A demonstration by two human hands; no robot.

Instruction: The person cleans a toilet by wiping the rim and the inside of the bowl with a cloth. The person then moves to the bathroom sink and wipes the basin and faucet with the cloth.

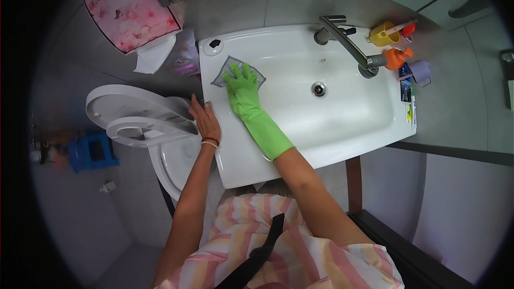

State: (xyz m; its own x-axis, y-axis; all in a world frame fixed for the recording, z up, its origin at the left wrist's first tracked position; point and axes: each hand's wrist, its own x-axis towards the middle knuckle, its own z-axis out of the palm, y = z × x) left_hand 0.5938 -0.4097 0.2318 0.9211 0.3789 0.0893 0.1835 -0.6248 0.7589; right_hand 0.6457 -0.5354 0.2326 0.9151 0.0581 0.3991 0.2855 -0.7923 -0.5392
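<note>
My right hand point(242, 86), in a green rubber glove, lies on a thin grey cloth point(219, 79) with its fingers spread and flat. It presses the cloth onto the broad left ledge of the white sink point(238, 150). My bare left hand point(205, 123), with bracelets at the wrist, rests against the sink's left edge, fingers stretched out and nothing seen in it. A white round piece with a black patch point(214, 45) sits on the back left corner. The metal faucet point(353, 48) arches over the right side of the basin, near the drain point(318, 89).
Left of the sink stands a toilet with its lid point(126, 104) raised. A pink tissue pack point(128, 13) hangs at the back left. On the right ledge are a yellow cup point(383, 35), an orange pump bottle point(395, 59), a purple cup point(420, 70) and toothpaste tubes point(406, 88).
</note>
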